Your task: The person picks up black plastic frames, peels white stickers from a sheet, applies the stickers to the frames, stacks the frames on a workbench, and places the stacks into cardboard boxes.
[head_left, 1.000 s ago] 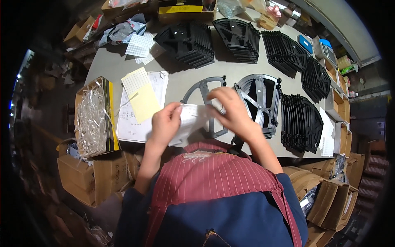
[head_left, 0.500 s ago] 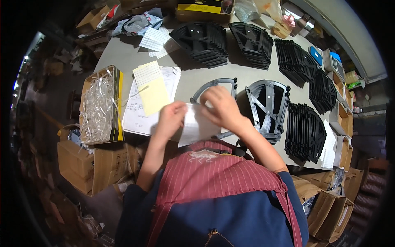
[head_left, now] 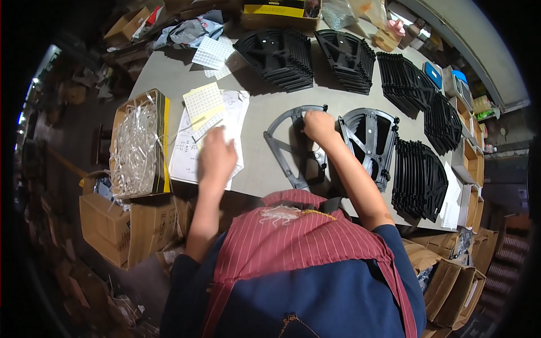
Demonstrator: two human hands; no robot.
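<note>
1. The left hand [head_left: 218,156] (blurred, grip unclear) is being moved away over the papers [head_left: 236,119].
2. Work is seemingly being shifted to the frame [head_left: 280,161] on the counter [head_left: 255,132], under the curled right hand [head_left: 320,127], hold hidden.

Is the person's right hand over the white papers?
No, the right hand is at the single curved frame, while the left hand is over the white papers.

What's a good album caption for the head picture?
Left hand over papers, right hand at curved frame, black stacks beyond.
</note>
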